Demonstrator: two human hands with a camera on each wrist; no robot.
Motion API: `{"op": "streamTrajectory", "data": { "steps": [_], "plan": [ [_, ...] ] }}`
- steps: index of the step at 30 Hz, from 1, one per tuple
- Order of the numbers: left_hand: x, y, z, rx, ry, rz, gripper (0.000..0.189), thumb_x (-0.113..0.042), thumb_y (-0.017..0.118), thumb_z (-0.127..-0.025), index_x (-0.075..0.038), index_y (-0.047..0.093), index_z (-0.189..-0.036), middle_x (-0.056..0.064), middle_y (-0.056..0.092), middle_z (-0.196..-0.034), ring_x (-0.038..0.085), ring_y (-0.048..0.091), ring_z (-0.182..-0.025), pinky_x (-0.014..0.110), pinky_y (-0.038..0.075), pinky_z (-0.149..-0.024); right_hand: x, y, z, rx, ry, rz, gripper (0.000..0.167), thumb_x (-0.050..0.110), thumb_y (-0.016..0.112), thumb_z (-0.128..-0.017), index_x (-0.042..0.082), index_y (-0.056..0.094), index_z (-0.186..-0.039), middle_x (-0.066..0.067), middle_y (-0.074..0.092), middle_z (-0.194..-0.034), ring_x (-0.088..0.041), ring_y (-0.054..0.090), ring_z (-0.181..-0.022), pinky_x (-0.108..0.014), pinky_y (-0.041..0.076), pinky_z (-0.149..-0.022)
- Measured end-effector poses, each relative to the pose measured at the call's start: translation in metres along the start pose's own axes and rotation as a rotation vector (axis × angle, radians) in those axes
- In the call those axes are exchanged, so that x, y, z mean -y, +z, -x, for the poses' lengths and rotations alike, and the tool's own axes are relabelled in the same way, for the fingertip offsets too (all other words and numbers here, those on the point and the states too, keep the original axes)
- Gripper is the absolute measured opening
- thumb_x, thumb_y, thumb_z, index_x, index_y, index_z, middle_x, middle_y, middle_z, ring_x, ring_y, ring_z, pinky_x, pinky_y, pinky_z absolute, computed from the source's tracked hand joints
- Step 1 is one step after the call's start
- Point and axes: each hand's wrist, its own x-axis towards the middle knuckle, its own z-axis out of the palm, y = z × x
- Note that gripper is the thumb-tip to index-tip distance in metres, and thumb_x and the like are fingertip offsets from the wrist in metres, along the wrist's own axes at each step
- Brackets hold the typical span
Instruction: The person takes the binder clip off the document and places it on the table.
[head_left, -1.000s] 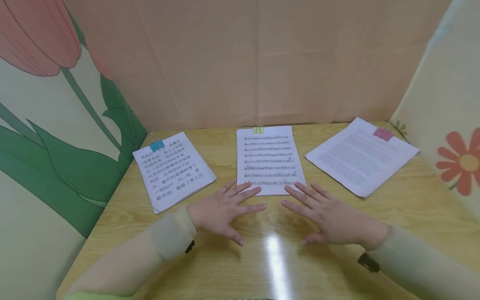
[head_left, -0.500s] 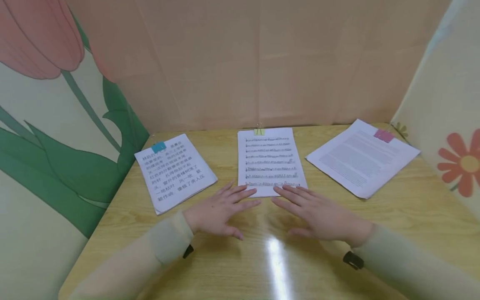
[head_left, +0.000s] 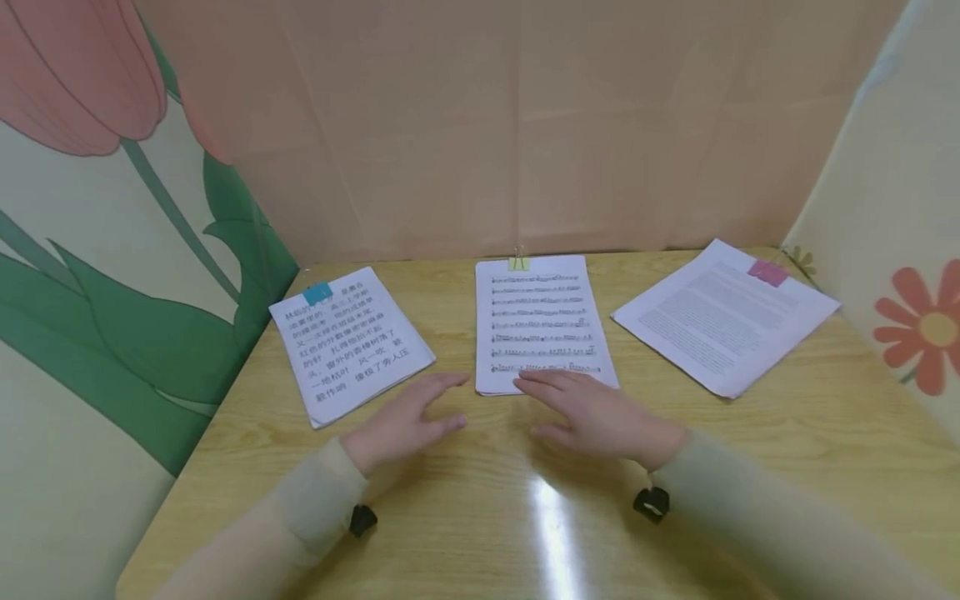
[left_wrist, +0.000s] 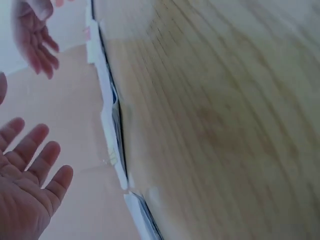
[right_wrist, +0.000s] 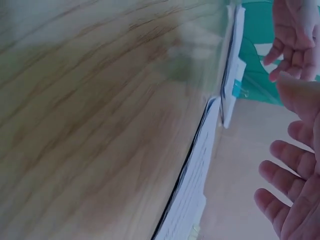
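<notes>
My left hand [head_left: 401,425] hovers above the table between the left and middle paper stacks, its fingers relaxed and holding nothing. My right hand [head_left: 596,415] is over the near edge of the sheet music [head_left: 540,321], fingers extended and overlapping its bottom line in the head view. A yellow binder clip [head_left: 518,263] sits at the top of the sheet music. To the left lies a stack of large-print pages [head_left: 352,346] with a blue binder clip [head_left: 317,293]. On the right, tilted, is a stack of small-print pages [head_left: 723,317] with a pink binder clip [head_left: 768,272].
The wooden table [head_left: 465,525] carries all three stacks near its back edge. Behind it hangs a plain pinkish backdrop [head_left: 517,125]. Flower-patterned panels stand at the left [head_left: 112,275] and right. Each wrist wears a black strap.
My left hand has drawn back to the left, its spread fingers coming closer together. The right hand has moved left toward the bottom of the sheet music, fingers also less spread. The stacks stay put.
</notes>
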Motion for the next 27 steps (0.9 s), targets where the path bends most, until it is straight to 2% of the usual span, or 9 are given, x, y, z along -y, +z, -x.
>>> {"op": "streamTrajectory", "data": {
  "steps": [2,5,8,11,16,20,27],
  "plan": [
    [0.003,-0.002,0.002,-0.045,-0.070,0.084,0.058,-0.035,0.063,-0.093,-0.016,0.044,-0.144,0.002,0.046,-0.144,0.025,0.039,-0.134,0.048,0.032,-0.109,0.001,0.004,-0.009,0.007,0.041,-0.054,0.062,0.037,0.065,-0.091,0.011,0.044,-0.144,-0.007,0.047,-0.144,-0.027,0.045,-0.130,-0.046,0.036,-0.107],
    [0.008,-0.006,0.003,-0.121,-0.146,0.154,0.053,-0.032,0.062,-0.094,-0.013,0.047,-0.141,0.003,0.051,-0.139,0.025,0.044,-0.128,0.048,0.036,-0.105,0.004,0.009,-0.022,0.032,0.115,-0.152,0.058,0.034,0.065,-0.092,0.011,0.046,-0.142,-0.007,0.049,-0.142,-0.026,0.045,-0.129,-0.044,0.036,-0.107],
    [0.016,-0.012,0.004,-0.198,-0.182,0.166,0.048,-0.028,0.061,-0.095,-0.010,0.050,-0.138,0.005,0.056,-0.134,0.025,0.049,-0.123,0.047,0.038,-0.103,0.008,0.014,-0.036,0.065,0.191,-0.250,0.056,0.034,0.063,-0.093,0.013,0.046,-0.143,-0.006,0.049,-0.142,-0.024,0.043,-0.131,-0.043,0.034,-0.109],
    [0.023,-0.019,0.006,-0.258,-0.250,0.184,0.044,-0.029,0.058,-0.097,-0.011,0.053,-0.136,0.004,0.057,-0.132,0.023,0.050,-0.120,0.045,0.039,-0.102,0.013,0.019,-0.050,0.089,0.235,-0.317,0.056,0.034,0.062,-0.094,0.012,0.045,-0.143,-0.005,0.048,-0.143,-0.023,0.041,-0.133,-0.041,0.032,-0.110],
    [0.038,-0.034,0.009,-0.327,-0.428,0.249,0.047,-0.038,0.051,-0.099,-0.012,0.051,-0.137,0.006,0.052,-0.137,0.024,0.048,-0.123,0.045,0.040,-0.102,0.018,0.026,-0.074,0.100,0.266,-0.352,0.057,0.034,0.061,-0.095,0.010,0.044,-0.143,-0.006,0.049,-0.142,-0.023,0.042,-0.132,-0.038,0.033,-0.109],
    [0.054,-0.046,0.011,-0.375,-0.583,0.302,0.054,-0.046,0.045,-0.099,-0.013,0.044,-0.142,0.007,0.046,-0.143,0.027,0.040,-0.132,0.047,0.034,-0.108,0.021,0.033,-0.093,0.117,0.320,-0.400,0.058,0.037,0.060,-0.095,0.012,0.043,-0.144,-0.005,0.048,-0.143,-0.021,0.044,-0.131,-0.036,0.033,-0.108],
    [0.083,-0.063,0.017,-0.491,-0.747,0.348,0.053,-0.035,0.041,-0.102,-0.010,0.033,-0.148,0.014,0.031,-0.152,0.034,0.033,-0.136,0.050,0.031,-0.109,0.025,0.040,-0.126,0.120,0.451,-0.576,0.060,0.039,0.057,-0.095,0.011,0.039,-0.146,-0.005,0.045,-0.146,-0.023,0.046,-0.129,-0.039,0.038,-0.106]
  ]
}}
